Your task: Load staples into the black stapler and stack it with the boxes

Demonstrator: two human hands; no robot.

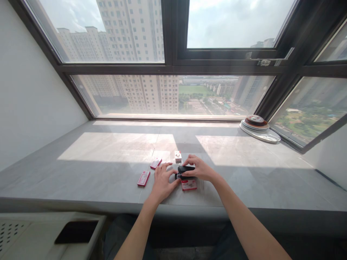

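A black stapler (187, 169) lies on the grey sill, between my two hands. My right hand (199, 169) grips its upper part, with thumb and fingers around it. At the stapler's left end, my left hand (165, 180) touches it with thumb and forefinger, the other fingers bent over the sill. A red and white box (189, 185) lies just below the stapler. Behind it stands a small white box (178, 156). Two flat red and white boxes, one nearer (143, 178) and one farther (156, 163), lie to the left of my left hand.
A stack of plates (255, 124) sits at the back right corner of the sill (108, 180), by the window frame (168, 69). Below the sill's front edge at the left is a pale cabinet (40, 238) with a dark recess.
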